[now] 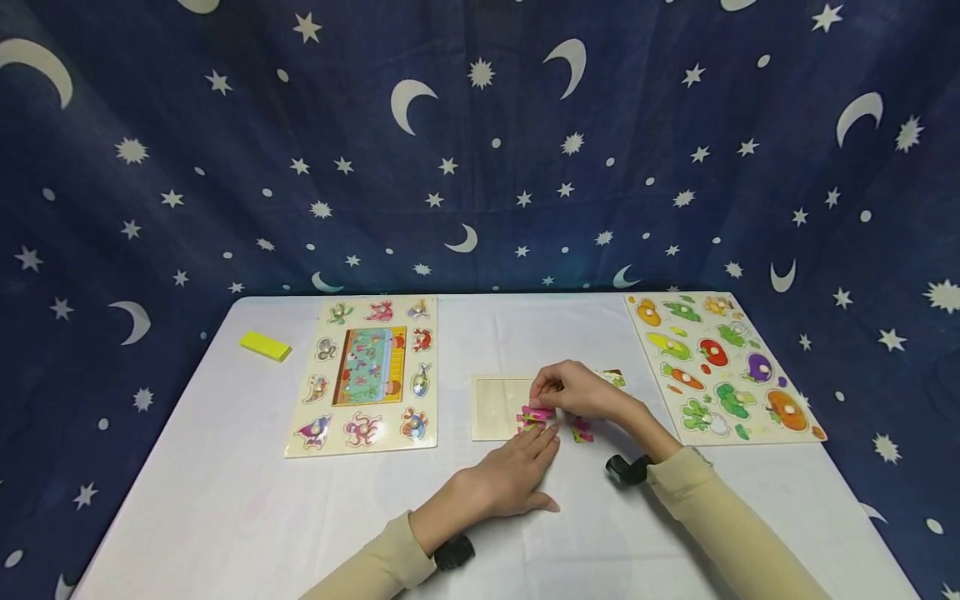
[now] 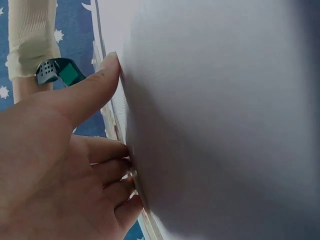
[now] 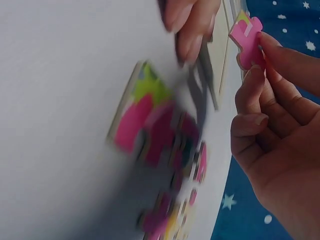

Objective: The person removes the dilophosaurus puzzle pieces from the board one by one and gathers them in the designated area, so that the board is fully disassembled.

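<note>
A pink jigsaw piece with a light green corner is pinched between thumb and fingertips of my right hand. It is held over the near right part of a shallow wooden puzzle tray. My left hand lies palm down with straight fingers, their tips at the tray's near edge, beside other pink pieces. From the left wrist, the thumb stands apart from the fingers. Loose pink and green pieces lie on the table under my right forearm, and another piece shows behind the right wrist.
To the left lies a sea-animal peg board, with a yellow block beyond it. A vegetable peg board lies at the right. White cloth covers the table, and a dark blue star-and-moon curtain hangs behind.
</note>
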`<action>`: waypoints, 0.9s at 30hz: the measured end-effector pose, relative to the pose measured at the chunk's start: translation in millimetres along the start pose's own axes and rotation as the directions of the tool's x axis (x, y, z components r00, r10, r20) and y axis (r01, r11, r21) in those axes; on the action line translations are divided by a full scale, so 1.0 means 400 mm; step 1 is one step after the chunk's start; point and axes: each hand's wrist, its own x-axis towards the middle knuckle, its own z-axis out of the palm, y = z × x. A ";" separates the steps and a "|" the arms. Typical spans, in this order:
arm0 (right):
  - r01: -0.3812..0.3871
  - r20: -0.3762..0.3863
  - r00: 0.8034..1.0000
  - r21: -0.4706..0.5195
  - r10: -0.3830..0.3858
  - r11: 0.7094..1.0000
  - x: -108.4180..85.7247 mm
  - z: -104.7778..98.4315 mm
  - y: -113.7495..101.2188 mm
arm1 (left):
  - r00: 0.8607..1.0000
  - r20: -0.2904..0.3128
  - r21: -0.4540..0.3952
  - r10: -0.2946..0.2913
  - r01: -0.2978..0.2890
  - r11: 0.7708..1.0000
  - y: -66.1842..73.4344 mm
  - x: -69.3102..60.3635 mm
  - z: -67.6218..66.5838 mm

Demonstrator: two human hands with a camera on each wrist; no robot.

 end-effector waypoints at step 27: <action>-0.129 -0.017 0.992 -0.002 0.129 0.992 -0.180 -0.092 0.156 | 1.000 -0.001 0.001 -0.008 0.008 1.000 0.004 0.002 0.000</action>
